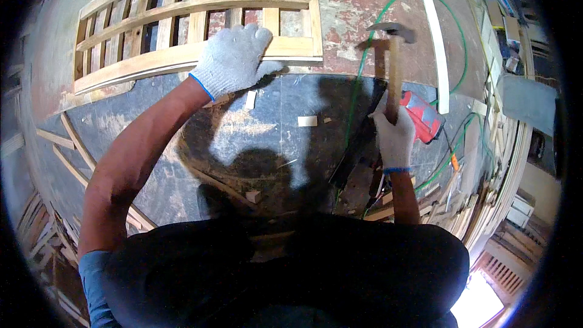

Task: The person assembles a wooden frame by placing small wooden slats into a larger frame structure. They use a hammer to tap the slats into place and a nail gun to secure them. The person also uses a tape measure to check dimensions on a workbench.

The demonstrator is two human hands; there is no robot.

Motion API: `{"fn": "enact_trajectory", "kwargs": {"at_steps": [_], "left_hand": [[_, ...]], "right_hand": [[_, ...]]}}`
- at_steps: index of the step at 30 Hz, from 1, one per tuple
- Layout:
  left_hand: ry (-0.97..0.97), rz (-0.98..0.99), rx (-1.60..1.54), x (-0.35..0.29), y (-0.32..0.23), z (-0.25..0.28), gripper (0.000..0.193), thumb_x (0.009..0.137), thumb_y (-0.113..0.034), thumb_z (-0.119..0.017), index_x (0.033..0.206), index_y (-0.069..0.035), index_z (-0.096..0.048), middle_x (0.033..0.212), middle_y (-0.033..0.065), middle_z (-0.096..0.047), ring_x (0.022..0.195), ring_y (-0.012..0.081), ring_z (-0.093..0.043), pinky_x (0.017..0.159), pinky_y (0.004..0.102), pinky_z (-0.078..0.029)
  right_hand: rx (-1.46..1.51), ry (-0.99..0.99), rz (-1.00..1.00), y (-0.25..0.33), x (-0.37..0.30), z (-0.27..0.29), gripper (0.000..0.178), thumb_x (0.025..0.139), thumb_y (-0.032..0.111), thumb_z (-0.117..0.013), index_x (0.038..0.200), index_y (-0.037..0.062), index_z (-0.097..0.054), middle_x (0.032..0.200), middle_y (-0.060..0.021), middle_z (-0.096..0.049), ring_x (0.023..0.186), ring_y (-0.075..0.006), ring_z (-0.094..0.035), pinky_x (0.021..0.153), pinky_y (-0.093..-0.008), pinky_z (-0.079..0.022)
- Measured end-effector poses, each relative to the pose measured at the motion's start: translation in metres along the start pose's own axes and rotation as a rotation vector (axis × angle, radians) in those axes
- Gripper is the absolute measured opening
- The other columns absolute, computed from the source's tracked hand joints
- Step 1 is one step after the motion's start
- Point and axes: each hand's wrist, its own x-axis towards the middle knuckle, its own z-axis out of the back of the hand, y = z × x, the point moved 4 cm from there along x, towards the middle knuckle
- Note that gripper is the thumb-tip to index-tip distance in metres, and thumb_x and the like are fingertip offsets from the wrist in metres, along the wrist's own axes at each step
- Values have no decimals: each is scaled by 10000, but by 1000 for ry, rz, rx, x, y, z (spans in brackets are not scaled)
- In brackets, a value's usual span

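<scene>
A slatted wooden frame [176,54] of pale rails and crosspieces lies on the worn tabletop at the upper left. My left hand [234,61], in a grey-white knit glove with a blue cuff edge, rests over its near rail. The thumb stands apart from the fingers, whose tips reach past the rail. On the right, my gloved right hand [393,136] is closed round the wooden handle of a claw hammer [395,67]. The hammer is raised upright, its dark head slightly blurred. A red tool [420,116] lies just right of that hand, partly hidden.
A green hose [460,30] loops across the upper right, beside a long white strip [432,36]. Small wood scraps [308,121] and sawdust lie on the dark surface. Loose wooden sticks [78,140] lie at left, and stacked lengths of wood [507,164] line the right.
</scene>
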Motion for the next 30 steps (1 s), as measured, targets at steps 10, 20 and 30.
{"fn": "enact_trajectory", "kwargs": {"at_steps": [10, 20, 30], "left_hand": [[-15, -25, 28, -7, -2, -1, 577, 962, -564, -622, 1145, -18, -594, 1022, 183, -643, 951, 378, -676, 803, 486, -540], [-133, -38, 37, -10, 7, -2, 572, 972, -588, -599, 1022, -18, -611, 946, 209, -663, 846, 385, -711, 704, 493, -570], [-129, -58, 20, -5, 4, -1, 584, 969, -592, -605, 1037, -13, -612, 961, 213, -668, 850, 387, -716, 701, 491, -571]], "right_hand": [[396, 583, -131, 122, -28, 25, 136, 875, 65, -690, 1001, 36, -648, 723, 3, -623, 576, -83, -571, 520, -271, -452], [374, 799, -198, 118, -42, 5, 110, 912, 106, -641, 978, 20, -627, 661, -27, -580, 436, -112, -520, 402, -278, -402], [441, 756, -365, 108, -36, 10, 172, 923, 130, -628, 1029, -3, -605, 564, -14, -518, 381, -127, -475, 377, -297, -366]]}}
